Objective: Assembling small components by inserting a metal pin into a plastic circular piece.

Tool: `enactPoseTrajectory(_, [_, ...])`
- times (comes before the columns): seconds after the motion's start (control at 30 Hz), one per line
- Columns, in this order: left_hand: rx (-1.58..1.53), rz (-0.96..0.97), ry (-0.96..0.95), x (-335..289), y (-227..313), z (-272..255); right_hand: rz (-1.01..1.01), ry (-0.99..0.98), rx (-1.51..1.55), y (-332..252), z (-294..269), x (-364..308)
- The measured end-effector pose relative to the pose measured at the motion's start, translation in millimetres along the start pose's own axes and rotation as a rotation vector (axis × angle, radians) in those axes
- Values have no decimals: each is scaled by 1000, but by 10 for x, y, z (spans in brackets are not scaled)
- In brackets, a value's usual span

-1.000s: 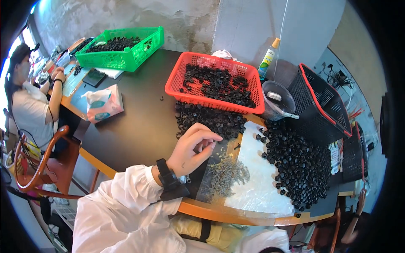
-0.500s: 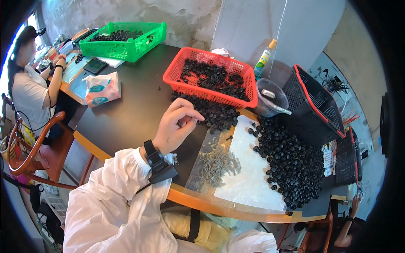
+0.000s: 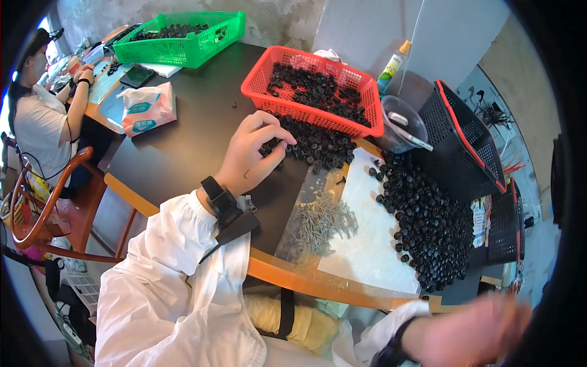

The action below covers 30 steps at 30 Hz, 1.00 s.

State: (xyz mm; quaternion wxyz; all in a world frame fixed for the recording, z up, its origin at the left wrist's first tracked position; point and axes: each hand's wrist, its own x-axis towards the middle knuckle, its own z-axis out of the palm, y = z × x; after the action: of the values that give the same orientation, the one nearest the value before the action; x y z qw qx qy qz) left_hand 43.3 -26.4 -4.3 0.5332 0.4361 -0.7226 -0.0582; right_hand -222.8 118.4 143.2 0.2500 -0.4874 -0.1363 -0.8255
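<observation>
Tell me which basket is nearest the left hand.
The red basket, just beyond the left hand; the green basket stands farther back to the left, and the black baskets are farther off to the right.

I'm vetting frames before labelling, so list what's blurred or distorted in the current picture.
In the head view, the right hand is smeared by blur, while the left hand looks fairly crisp; also in the head view, the table edge bows and the corners go black.
</observation>
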Motion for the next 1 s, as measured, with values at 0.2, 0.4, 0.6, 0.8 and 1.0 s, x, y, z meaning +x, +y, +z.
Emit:
enactPoseTrajectory(0.2, [-17, 137, -271, -52, 69, 66, 883, -711, -1053, 1184, -1269, -445])
enactPoseTrajectory(0.4, [-75, 231, -474, -100, 100, 107, 669, -1081, -1313, 1490, -1460, -786])
enactPoseTrajectory(0.6, [-36, 264, -630, -74, 24, 82, 741, -1111, -1352, 1723, -1536, -812])
enactPoseTrajectory(0.8, [-109, 266, -639, -98, 42, 138, 774, -957, -1310, 1558, -1425, -725])
enactPoseTrajectory(1.0, [-117, 246, -670, -111, 105, 180, 1085, -725, -1029, 1168, -1330, -745])
